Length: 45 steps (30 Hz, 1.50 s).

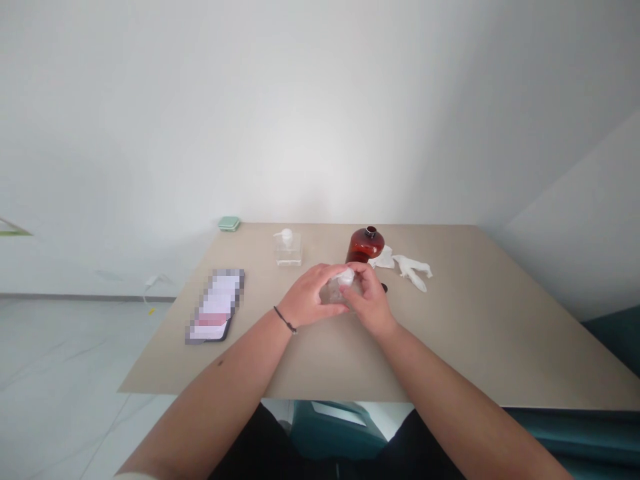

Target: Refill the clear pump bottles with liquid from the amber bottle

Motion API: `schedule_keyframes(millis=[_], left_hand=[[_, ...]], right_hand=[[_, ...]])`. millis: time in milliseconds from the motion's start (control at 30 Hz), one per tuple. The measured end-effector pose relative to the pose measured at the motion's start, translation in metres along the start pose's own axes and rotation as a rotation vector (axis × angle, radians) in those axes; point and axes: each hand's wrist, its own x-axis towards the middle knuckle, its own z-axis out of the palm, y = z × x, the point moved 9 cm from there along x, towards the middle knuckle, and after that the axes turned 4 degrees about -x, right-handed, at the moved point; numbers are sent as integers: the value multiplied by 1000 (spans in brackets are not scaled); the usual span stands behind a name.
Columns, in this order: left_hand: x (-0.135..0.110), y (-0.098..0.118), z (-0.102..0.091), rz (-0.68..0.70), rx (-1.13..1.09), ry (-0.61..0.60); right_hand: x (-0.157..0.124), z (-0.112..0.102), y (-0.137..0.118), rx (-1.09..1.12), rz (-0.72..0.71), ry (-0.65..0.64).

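Between my hands, over the middle of the table [325, 367], is a clear square pump bottle [330, 292] with a white pump top [345, 276]. My left hand [310, 295] is wrapped round the bottle's left side. The fingers of my right hand [373, 300] are closed on the white top. Part of the bottle is hidden by my fingers. Just behind my right hand stands a red-brown bottle [366, 245] with its neck uncovered. A similar clear bottle with a white pump [289, 249] stands farther back on the left.
A phone [216, 307] lies at the left with its screen lit. Crumpled white tissues [413, 270] are at the right of the brown bottle. A small dark round thing [385, 288] shows beside my right hand. A green case [229, 224] sits at the back left corner.
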Motion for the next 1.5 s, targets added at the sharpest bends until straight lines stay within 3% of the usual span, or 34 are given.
schedule_keyframes(millis=[333, 567, 833, 1067, 1300, 1500], left_hand=[[-1, -2, 0, 9, -15, 7], [-1, -3, -1, 9, -3, 8], [-1, 0, -2, 80, 7, 35], [0, 1, -2, 58, 16, 24], [0, 2, -3, 73, 10, 32], [1, 0, -1, 54, 13, 27]], right_hand=[[2, 2, -2, -16, -53, -51], [1, 2, 6, 15, 0, -34], [3, 2, 2, -1, -84, -60], [2, 3, 6, 50, -42, -36], [3, 1, -2, -17, -127, -50], [2, 2, 2, 39, -63, -29]])
